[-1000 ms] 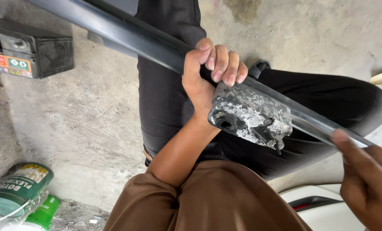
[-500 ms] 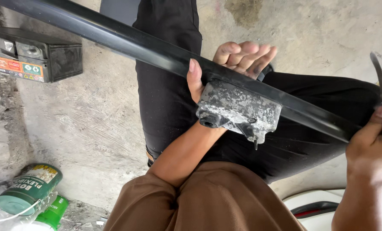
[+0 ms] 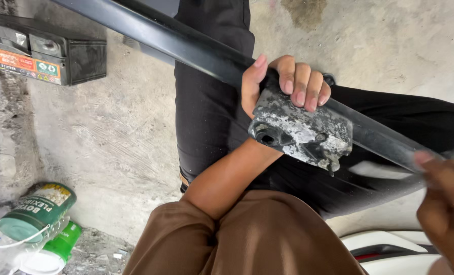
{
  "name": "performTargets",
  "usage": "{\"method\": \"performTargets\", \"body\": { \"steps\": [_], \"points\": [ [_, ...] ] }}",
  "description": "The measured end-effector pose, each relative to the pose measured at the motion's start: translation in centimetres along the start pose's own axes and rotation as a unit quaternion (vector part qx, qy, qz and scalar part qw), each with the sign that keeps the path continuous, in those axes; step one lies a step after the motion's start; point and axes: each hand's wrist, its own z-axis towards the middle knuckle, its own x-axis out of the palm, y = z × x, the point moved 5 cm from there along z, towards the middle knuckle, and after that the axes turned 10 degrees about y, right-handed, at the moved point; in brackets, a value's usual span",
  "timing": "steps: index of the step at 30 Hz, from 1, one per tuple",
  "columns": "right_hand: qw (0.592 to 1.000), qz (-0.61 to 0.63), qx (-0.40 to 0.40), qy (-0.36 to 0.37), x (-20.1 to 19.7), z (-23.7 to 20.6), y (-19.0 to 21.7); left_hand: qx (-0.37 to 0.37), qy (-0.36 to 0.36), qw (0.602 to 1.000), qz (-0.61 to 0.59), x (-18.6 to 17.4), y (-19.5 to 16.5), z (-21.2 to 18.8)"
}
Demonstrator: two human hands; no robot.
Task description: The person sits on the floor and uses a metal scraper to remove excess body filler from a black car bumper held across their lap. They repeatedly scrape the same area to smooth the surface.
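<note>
A long black tube (image 3: 186, 43) runs from the upper left down to the right, across my black-trousered legs (image 3: 211, 117). A corroded grey metal bracket (image 3: 301, 133) with a round hole is fixed to its underside. My left hand (image 3: 283, 84) is wrapped around the tube right at the bracket's top, thumb on the left and fingers curled over the front. My right hand (image 3: 448, 209) is blurred at the lower right, just below the tube's lower end. It holds a thin pale strip (image 3: 379, 170), smeared by motion, that lies against the tube.
A black box-shaped battery (image 3: 49, 56) with a coloured label sits on the concrete floor at the upper left. A green can (image 3: 36, 214) and a green bottle (image 3: 59, 249) lie at the lower left. A white and red moulded part (image 3: 390, 249) shows at the bottom right.
My left hand has closed its fingers back over the tube above the bracket. My right hand has dropped from beside the tube's end to below it, bringing the strip against the tube.
</note>
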Motion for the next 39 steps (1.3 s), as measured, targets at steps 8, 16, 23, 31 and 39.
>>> {"method": "performTargets", "body": {
  "steps": [8,16,23,31,39],
  "points": [
    [0.969,-0.158,-0.169,0.089,-3.6,6.1,7.2,-0.012,-0.015,1.000,-0.011,0.1,0.4,-0.4],
    [0.953,-0.185,-0.209,0.116,-3.9,6.6,8.1,-0.004,-0.035,0.999,-0.012,0.3,0.5,-0.4],
    [0.949,-0.202,-0.199,0.138,-4.5,6.9,8.4,-0.009,-0.033,0.999,-0.015,0.3,0.6,-0.3],
    [0.962,-0.155,-0.187,0.127,-3.8,7.0,8.4,-0.011,-0.026,1.000,-0.010,0.2,0.5,-0.5],
    [0.953,-0.150,-0.235,0.118,-4.0,8.4,8.9,-0.007,-0.055,0.998,-0.016,0.4,0.8,-0.7]
  ]
}}
